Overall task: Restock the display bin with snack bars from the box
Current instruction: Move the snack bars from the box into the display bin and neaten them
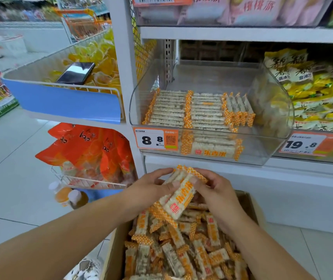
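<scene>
Bars [178,196]: I see a small stack held over box [249,201].
Left hand [151,185]: fingers closed on stack.
Right hand [216,190]: closed on stack too.
Bin [279,118]: partly filled, rows flat.

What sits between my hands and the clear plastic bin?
Only the white shelf ledge separates the hands' snack bars from the clear plastic bin, per the head view.

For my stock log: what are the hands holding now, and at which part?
Both hands, left hand and right hand, hold a small bundle of snack bars by its upper end, above the box.
</scene>
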